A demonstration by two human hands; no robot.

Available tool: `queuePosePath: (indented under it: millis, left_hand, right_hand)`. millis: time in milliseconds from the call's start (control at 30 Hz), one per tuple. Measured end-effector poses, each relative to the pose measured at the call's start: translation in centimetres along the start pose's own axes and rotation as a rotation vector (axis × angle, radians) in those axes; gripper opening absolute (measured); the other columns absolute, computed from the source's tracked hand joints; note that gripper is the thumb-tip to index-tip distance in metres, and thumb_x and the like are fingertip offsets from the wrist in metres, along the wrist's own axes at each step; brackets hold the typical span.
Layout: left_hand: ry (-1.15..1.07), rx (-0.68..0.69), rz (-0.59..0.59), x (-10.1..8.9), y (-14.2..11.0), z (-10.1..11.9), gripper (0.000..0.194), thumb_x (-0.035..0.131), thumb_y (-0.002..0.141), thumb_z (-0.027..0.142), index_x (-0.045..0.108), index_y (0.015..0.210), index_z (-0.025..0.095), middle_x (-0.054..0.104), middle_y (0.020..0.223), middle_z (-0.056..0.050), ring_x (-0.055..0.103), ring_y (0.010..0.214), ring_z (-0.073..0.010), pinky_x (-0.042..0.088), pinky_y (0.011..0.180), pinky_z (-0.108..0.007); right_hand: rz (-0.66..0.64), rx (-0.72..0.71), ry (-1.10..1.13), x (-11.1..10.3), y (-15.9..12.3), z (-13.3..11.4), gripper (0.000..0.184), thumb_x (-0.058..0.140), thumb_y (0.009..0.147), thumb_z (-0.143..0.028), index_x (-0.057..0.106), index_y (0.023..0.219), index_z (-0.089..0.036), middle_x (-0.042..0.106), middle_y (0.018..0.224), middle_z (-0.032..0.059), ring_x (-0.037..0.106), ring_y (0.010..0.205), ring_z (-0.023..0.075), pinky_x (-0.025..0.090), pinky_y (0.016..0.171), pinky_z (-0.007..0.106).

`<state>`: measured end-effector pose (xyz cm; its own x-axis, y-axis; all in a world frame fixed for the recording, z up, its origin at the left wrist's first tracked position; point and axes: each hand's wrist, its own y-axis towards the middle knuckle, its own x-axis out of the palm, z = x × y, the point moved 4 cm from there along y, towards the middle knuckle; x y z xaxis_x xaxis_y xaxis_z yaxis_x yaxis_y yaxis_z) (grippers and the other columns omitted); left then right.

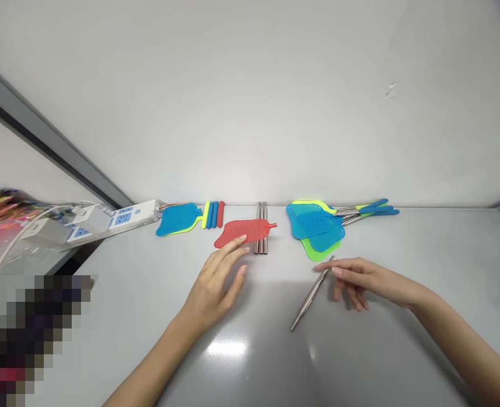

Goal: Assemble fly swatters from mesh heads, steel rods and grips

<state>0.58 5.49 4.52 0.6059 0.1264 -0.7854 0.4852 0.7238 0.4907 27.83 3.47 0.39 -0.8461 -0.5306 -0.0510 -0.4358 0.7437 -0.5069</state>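
Along the far edge of the desk (427, 249), left to right: white power strip (127, 217) with adapters plugged in; blue plastic swatter head (177, 219) over a green one; four rubber grips (213, 215), yellow, blue, blue, red, side by side. Left hand (213, 291) open, fingers loosely spread, fingertips (240, 239) resting on a red mesh swatter head (243, 230), which lies across three steel tubes (261, 226). Further right, piled blue and green swatter heads (315, 229); blue-gripped handles (370, 210) beyond. Right hand (355, 281) open, fingers spread, not pinching, just beside the far end of a steel rod (311, 294) lying angled on the desk; contact cannot be told.
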Motion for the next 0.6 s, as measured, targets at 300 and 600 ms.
queuePosePath:
  millis: [300, 600]
  left_hand:
    - [0.029, 0.016, -0.042, 0.4, -0.2, 0.1, 0.032, 0.042, 0.085, 0.016, 0.043, 0.117, 0.021, 0.043, 0.129, -0.009, 0.042, 0.117, -0.0205, 0.038, 0.095, -0.037]
    - [0.066, -0.028, -0.159, 0.5, -0.3, 0.0, 0.025, 0.04, 0.087, 0.023, 0.051, 0.108, 0.021, 0.052, 0.121, -0.008, 0.053, 0.102, -0.0193, 0.044, 0.085, -0.036]
  right_hand:
    - [0.032, 0.1, 0.252, 1.1, 2.0, 1.7, 0.042, 0.048, 0.081, -0.049, 0.062, 0.086, -0.009, 0.069, 0.071, 0.0111, 0.065, 0.052, 0.0148, 0.05, 0.046, 0.021]
    - [0.282, 0.036, 0.52, 0.5, 2.1, 1.7, 0.028, 0.052, 0.083, -0.035, 0.061, 0.095, -0.012, 0.069, 0.091, 0.0124, 0.067, 0.077, 0.0189, 0.055, 0.062, 0.023]
